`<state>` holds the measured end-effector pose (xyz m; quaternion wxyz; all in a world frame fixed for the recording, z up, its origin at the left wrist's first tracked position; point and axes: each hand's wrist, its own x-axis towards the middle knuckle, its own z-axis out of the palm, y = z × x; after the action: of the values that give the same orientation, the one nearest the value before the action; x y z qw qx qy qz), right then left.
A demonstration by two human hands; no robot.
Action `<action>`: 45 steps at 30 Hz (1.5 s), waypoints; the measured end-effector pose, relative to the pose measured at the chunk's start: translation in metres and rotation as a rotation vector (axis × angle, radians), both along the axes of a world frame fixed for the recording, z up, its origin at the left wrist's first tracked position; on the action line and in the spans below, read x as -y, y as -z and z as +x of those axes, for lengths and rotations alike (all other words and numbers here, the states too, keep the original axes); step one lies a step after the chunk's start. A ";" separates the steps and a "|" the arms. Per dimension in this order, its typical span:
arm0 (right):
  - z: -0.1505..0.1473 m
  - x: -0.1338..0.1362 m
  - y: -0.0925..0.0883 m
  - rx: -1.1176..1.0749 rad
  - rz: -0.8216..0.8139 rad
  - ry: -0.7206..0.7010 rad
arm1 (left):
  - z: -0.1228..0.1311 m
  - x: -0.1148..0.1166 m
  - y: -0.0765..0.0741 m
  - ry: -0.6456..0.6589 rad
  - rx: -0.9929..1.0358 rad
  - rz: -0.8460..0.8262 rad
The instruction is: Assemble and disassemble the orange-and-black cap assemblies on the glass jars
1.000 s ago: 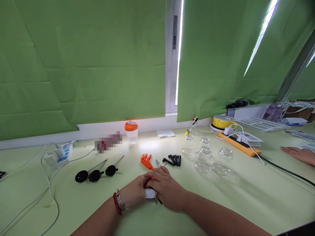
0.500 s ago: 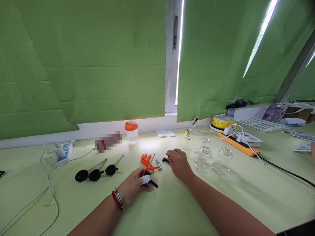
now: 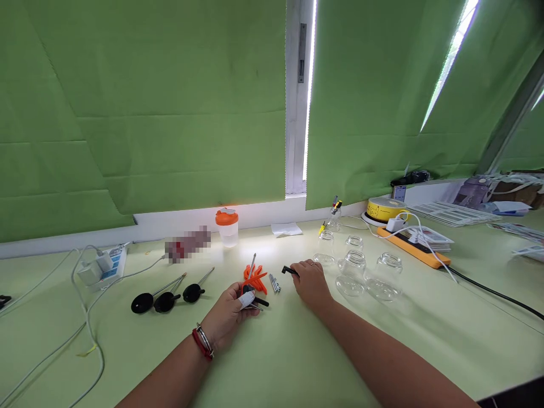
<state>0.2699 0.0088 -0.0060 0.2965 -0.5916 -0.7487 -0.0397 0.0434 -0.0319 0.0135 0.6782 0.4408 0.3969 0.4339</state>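
My left hand (image 3: 229, 310), with white tape round a finger, is closed on a bundle of small parts: an orange plastic arm (image 3: 255, 280), a black bar (image 3: 260, 302) and thin metal rods (image 3: 252, 265). To the right, my right hand (image 3: 311, 280) pinches a black L-shaped plastic piece (image 3: 289, 270) just above the table. Between the hands lie several metal screws (image 3: 275, 283). Behind the left hand sits a pile of orange plastic arms (image 3: 260, 286), partly covered by the held parts. Left of it rest three black round pieces with metal shafts (image 3: 193, 293).
Several clear glass jars (image 3: 352, 272) stand upside down near my right forearm. Behind them are an orange power strip (image 3: 410, 249) and a yellow round tin (image 3: 385, 211). A shaker cup with an orange lid (image 3: 228, 229) stands at the back. White cables (image 3: 87, 309) trail along the left.
My left hand has turned and risen slightly with its bundle, uncovering more of the screws. In my right hand the black piece has come up off the table. Another person's fingers left the right edge.
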 end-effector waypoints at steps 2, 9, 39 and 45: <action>-0.002 0.009 -0.004 -0.076 0.031 -0.093 | 0.000 0.000 -0.001 -0.035 0.032 0.010; -0.022 0.040 -0.009 -0.166 -0.073 -0.428 | 0.000 0.000 -0.005 -0.110 0.116 0.000; -0.037 0.052 -0.001 -0.216 -0.265 -0.523 | 0.006 0.007 0.001 -0.086 -0.146 0.138; -0.037 0.053 0.000 -0.244 -0.268 -0.518 | 0.007 0.010 0.002 -0.075 -0.127 0.127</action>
<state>0.2330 -0.0446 -0.0060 0.3036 -0.4154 -0.8320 0.2074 0.0505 -0.0415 0.0110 0.6054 0.4944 0.4271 0.4545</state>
